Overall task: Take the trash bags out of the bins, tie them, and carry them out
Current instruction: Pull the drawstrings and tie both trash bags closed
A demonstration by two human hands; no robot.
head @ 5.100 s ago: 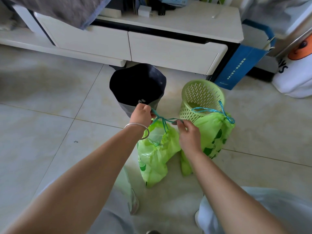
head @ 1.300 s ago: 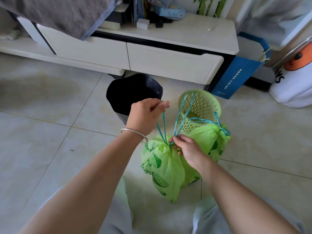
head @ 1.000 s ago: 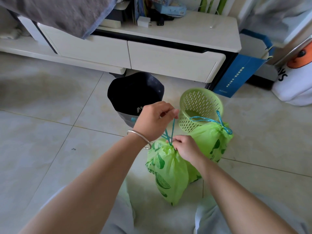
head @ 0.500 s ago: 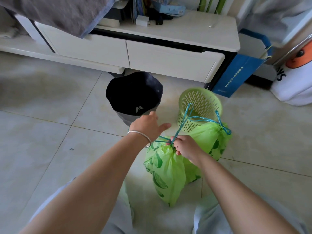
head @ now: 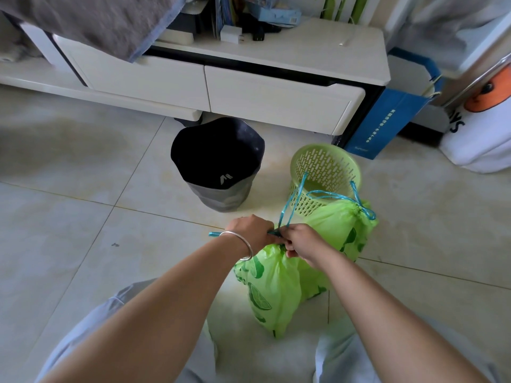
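Pale floor tiles [head: 83, 230] lie under both hands — left hand [head: 253, 233] and right hand [head: 302, 241] pinch the blue drawstring [head: 290, 205] at the neck of the green bag [head: 273, 288], which hangs just below them.

The floor [head: 83, 167] is made of big pale shiny tiles with thin dark lines between them, and soft light shines on it. At the back stands a long low white cabinet [head: 276, 100] with two drawers and a dark gap under its top. A grey cloth [head: 96, 20] hangs over its left end. A blue paper bag [head: 387, 120] leans beside its right end, near a white bag with an orange patch [head: 481, 139].
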